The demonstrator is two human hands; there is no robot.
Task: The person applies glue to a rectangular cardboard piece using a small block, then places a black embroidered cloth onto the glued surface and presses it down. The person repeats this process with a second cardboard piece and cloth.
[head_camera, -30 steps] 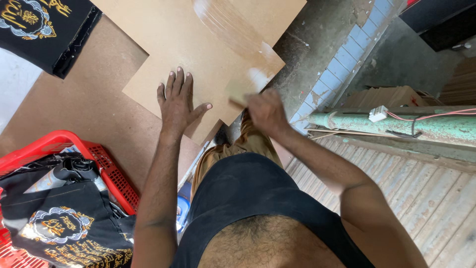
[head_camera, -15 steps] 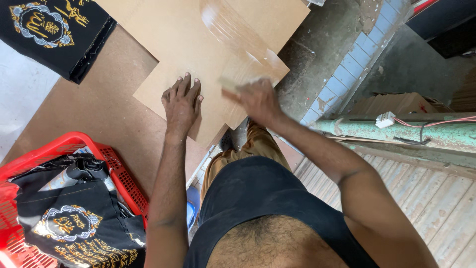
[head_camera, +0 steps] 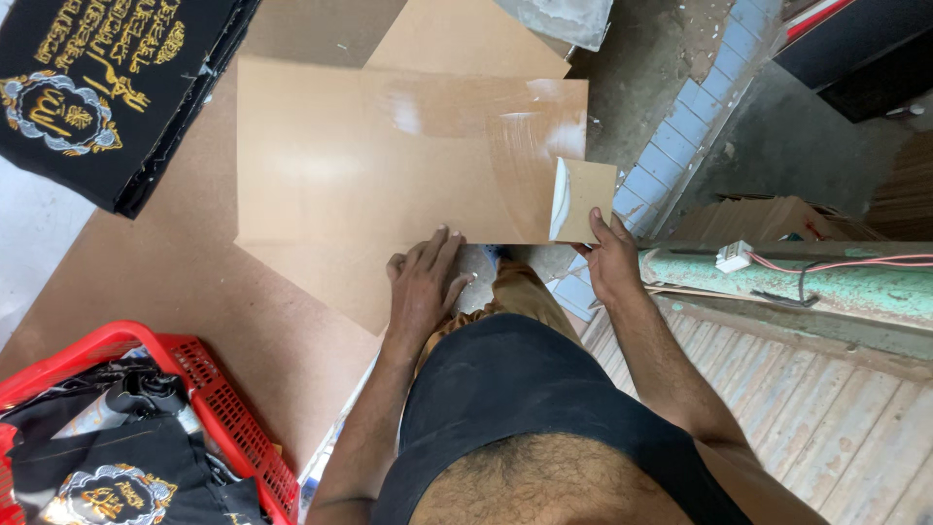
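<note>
Right now, looking down from my head, my left hand point(head_camera: 423, 287) presses flat, fingers spread, on the near edge of the glossy brown board point(head_camera: 389, 156) lying on the brown sheet point(head_camera: 175, 292). My right hand point(head_camera: 610, 262) pinches a small tan card point(head_camera: 586, 199) at that board's right corner. Red basket point(head_camera: 228, 418) sits lower left.

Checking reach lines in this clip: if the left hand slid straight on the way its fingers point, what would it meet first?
The left hand points up the frame with its fingertips at the near edge of the glossy brown sheet, so it would likely slide onto that sheet first.
</note>
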